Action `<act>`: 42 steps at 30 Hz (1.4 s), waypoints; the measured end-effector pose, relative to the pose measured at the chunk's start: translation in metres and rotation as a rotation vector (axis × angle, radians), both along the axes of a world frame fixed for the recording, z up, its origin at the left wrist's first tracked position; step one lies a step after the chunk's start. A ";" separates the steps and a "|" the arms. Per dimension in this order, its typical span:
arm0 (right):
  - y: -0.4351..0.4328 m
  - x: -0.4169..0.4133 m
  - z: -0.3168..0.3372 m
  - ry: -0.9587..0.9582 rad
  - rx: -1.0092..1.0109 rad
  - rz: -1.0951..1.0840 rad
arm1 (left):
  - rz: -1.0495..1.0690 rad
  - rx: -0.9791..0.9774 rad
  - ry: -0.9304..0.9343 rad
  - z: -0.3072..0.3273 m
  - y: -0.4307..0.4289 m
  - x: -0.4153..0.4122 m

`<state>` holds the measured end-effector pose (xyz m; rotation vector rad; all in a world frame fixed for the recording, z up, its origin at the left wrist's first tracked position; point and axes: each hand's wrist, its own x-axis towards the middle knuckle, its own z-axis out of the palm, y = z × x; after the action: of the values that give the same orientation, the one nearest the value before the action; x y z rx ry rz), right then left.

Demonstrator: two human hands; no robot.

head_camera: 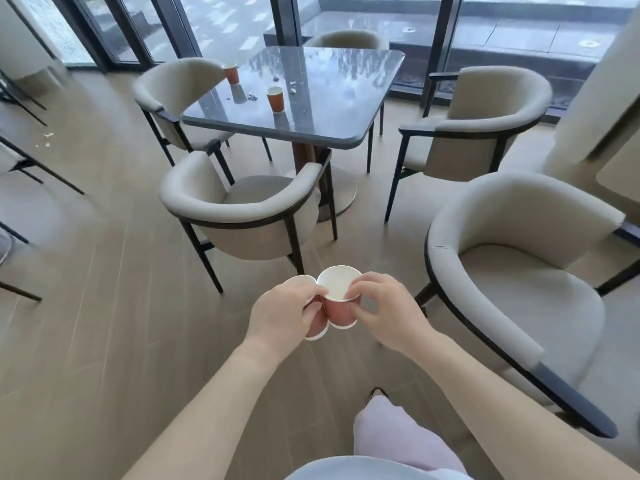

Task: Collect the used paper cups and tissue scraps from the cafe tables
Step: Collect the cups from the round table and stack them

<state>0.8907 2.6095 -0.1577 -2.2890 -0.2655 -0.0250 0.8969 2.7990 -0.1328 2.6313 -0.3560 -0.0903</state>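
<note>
Four cups are in view: two held, two on the table.

The left hand [280,313] is curled round the wall of the left cup [316,332], with the fingers wrapped over its side. The right hand [384,310] pinches the near rim of the right cup [337,284] between thumb and fingertips. Both cups stand upright with their mouths open and white inside, and they touch side by side between the hands. The right cup sits a little higher and overlaps the left one's rim.

Straight ahead of the grip and well apart from it is one dark table [346,98]. The third cup [275,99] stands on it ahead and slightly left of the grip. The fourth cup [230,73] stands further off and more to the left, near the table's edge. Several small pale scraps [252,96] lie around these two cups. They are too small to count surely, perhaps six.

There are five chairs [239,206]. One is just ahead of the grip, one is close on its right, and three more stand round the table. Far to the left of the grip, two or three pale bits [48,135] lie on the floor.
</note>
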 end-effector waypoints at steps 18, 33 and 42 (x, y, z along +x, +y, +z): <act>-0.109 0.301 -0.001 -0.012 -0.063 -0.089 | -0.054 -0.055 0.018 -0.006 -0.100 0.320; -0.144 0.439 -0.014 -0.025 -0.036 -0.204 | -0.070 -0.077 0.018 -0.021 -0.130 0.475; -0.122 0.605 -0.022 0.030 -0.091 -0.067 | 0.059 -0.107 0.063 -0.038 -0.102 0.619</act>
<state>1.4956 2.4879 -0.1801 -2.3862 -0.1781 -0.0130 1.5160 2.6971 -0.1704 2.5245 -0.2548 -0.1305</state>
